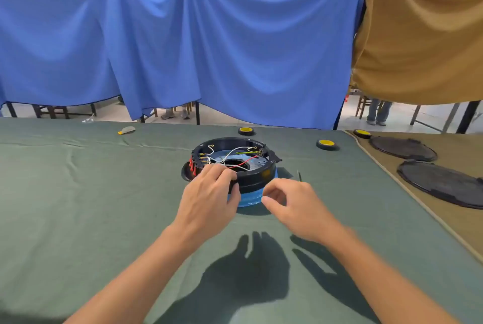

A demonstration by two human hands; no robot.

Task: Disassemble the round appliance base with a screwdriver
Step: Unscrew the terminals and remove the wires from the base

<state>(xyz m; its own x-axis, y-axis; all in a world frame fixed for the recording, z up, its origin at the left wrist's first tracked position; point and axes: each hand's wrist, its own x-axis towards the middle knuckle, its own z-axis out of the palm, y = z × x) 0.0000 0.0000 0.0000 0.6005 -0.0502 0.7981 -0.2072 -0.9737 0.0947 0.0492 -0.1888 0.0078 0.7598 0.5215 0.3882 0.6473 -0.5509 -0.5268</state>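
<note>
The round appliance base (257, 176) stands open side up at the middle of the table (104, 193), dead ahead of us at 12 o'clock, seated on a blue-wrapped part (248, 199). Loose wires (244, 152) cross its cavity. Being round, it has no long axis to line up with, so what counts is the rim.

Our left hand (209, 193) is the nearer one. It grips the rim at about 7 o'clock, fingers curled over the top and thumb on the outer wall.

Our right hand (291, 204) sits just beside the base at about 5 o'clock. Its fingers are curled and thumb and forefinger nearly meet; we cannot tell whether they hold anything.

A thin dark rod (299, 176), perhaps the screwdriver, shows just beyond that hand, running from 12 to 6. We judge the right hand should take the tool.
</note>
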